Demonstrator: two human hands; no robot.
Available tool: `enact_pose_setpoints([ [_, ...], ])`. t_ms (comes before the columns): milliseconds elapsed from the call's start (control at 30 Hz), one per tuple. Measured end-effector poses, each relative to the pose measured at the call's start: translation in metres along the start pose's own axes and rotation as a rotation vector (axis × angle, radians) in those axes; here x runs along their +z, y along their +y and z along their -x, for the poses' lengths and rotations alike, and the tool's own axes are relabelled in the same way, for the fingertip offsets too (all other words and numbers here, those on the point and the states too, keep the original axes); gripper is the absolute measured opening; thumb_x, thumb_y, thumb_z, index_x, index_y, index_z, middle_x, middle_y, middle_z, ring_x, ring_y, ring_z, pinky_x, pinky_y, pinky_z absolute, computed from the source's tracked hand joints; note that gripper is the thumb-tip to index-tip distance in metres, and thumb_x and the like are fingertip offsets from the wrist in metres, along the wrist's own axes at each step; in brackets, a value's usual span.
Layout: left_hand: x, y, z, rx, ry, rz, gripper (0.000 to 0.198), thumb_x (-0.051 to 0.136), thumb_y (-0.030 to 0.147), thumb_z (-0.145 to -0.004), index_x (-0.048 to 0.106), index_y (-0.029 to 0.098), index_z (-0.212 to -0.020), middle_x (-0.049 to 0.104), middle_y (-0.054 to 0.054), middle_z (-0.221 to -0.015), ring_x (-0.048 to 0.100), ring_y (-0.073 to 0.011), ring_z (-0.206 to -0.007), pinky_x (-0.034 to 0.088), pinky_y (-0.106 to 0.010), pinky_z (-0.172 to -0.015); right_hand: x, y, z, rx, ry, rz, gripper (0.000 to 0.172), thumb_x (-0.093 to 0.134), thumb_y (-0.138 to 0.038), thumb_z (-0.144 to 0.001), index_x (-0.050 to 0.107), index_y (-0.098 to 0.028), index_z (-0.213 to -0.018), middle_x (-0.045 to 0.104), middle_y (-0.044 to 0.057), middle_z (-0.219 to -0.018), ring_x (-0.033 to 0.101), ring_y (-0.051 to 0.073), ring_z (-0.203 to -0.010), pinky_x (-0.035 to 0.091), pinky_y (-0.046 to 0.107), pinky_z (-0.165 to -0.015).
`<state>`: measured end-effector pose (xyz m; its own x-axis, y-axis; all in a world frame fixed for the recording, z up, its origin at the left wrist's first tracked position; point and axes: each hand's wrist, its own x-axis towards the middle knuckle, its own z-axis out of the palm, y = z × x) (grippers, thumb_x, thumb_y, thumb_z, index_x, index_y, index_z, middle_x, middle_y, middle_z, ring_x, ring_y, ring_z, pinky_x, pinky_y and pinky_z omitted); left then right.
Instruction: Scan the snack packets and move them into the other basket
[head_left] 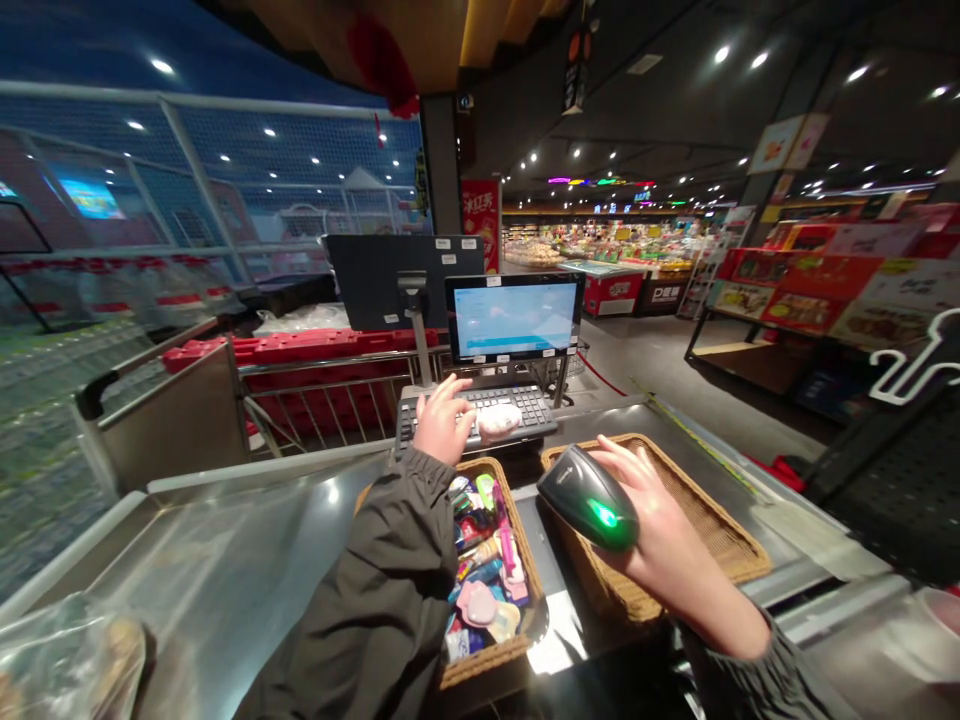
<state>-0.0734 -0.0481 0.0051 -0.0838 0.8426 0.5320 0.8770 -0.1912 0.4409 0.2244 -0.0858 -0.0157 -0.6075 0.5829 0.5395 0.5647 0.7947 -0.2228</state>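
Note:
My left hand point(442, 420) is over the left part of a black keyboard point(529, 408), fingers stretched out and apart; whether the fingertips touch keys I cannot tell. A pale, patterned mouse-shaped object point(499, 420) lies on the keyboard beside it. In my right hand point(660, 510) is a black barcode scanner point(574, 490) with a green light glowing on its back. It is held above the left edge of a wicker basket point(739, 525). Under my left forearm stands a second wicker basket point(491, 655), filled with several small colourful packaged items.
A lit monitor point(516, 318) stands behind the keyboard, with a dark screen back point(390, 275) to its left. The metal counter point(300, 540) carries a clear plastic bag point(67, 650) at front left. A metal cart rail point(330, 365) runs behind it. White hangers point(911, 365) hang at right.

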Motion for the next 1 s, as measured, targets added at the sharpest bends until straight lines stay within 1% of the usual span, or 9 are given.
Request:
enact_pose_setpoints([
  [200, -0.005, 0.004, 0.000, -0.010, 0.009, 0.008, 0.019, 0.049, 0.021, -0.085, 0.062, 0.020, -0.071, 0.058, -0.004, -0.138, 0.040, -0.0285, -0.139, 0.020, -0.067, -0.112, -0.003, -0.003, 0.001, 0.013, 0.012, 0.006, 0.047, 0.057, -0.024, -0.078, 0.057, -0.019, -0.125, 0.055, 0.016, -0.135, 0.038, 0.038, -0.138, 0.026, 0.068, -0.111],
  [367, -0.006, 0.000, 0.003, -0.031, 0.017, -0.018, 0.018, 0.050, 0.021, -0.085, 0.062, 0.021, -0.071, 0.059, -0.004, -0.137, 0.041, -0.0281, -0.139, 0.021, -0.066, -0.112, -0.002, -0.005, -0.001, 0.037, 0.004, 0.003, 0.051, 0.056, -0.022, -0.076, 0.056, -0.020, -0.127, 0.053, 0.015, -0.138, 0.038, 0.038, -0.138, 0.025, 0.069, -0.110],
  [567, -0.008, -0.017, 0.010, -0.029, 0.013, -0.037, 0.019, 0.048, 0.023, -0.087, 0.061, 0.021, -0.073, 0.058, -0.003, -0.138, 0.041, -0.0283, -0.139, 0.020, -0.068, -0.112, 0.005, -0.004, -0.002, 0.041, -0.015, -0.009, 0.056, 0.056, -0.021, -0.076, 0.054, -0.020, -0.132, 0.053, 0.015, -0.139, 0.037, 0.037, -0.139, 0.026, 0.069, -0.111],
  [767, -0.012, -0.036, 0.021, -0.072, 0.008, -0.069, 0.018, 0.048, 0.022, -0.086, 0.061, 0.021, -0.073, 0.059, -0.003, -0.137, 0.041, -0.0268, -0.139, 0.020, -0.068, -0.111, 0.013, -0.006, -0.007, 0.016, -0.034, -0.027, 0.049, 0.056, -0.022, -0.075, 0.060, -0.019, -0.123, 0.055, 0.016, -0.136, 0.037, 0.038, -0.139, 0.025, 0.069, -0.111],
  [1000, -0.020, -0.067, 0.040, -0.133, -0.027, -0.107, 0.019, 0.048, 0.024, -0.086, 0.062, 0.022, -0.073, 0.058, -0.005, -0.138, 0.042, -0.0279, -0.138, 0.021, -0.068, -0.111, 0.021, -0.014, -0.016, 0.000, -0.053, -0.041, 0.043, 0.055, -0.023, -0.076, 0.062, -0.019, -0.118, 0.055, 0.016, -0.136, 0.038, 0.037, -0.139, 0.024, 0.070, -0.111],
])
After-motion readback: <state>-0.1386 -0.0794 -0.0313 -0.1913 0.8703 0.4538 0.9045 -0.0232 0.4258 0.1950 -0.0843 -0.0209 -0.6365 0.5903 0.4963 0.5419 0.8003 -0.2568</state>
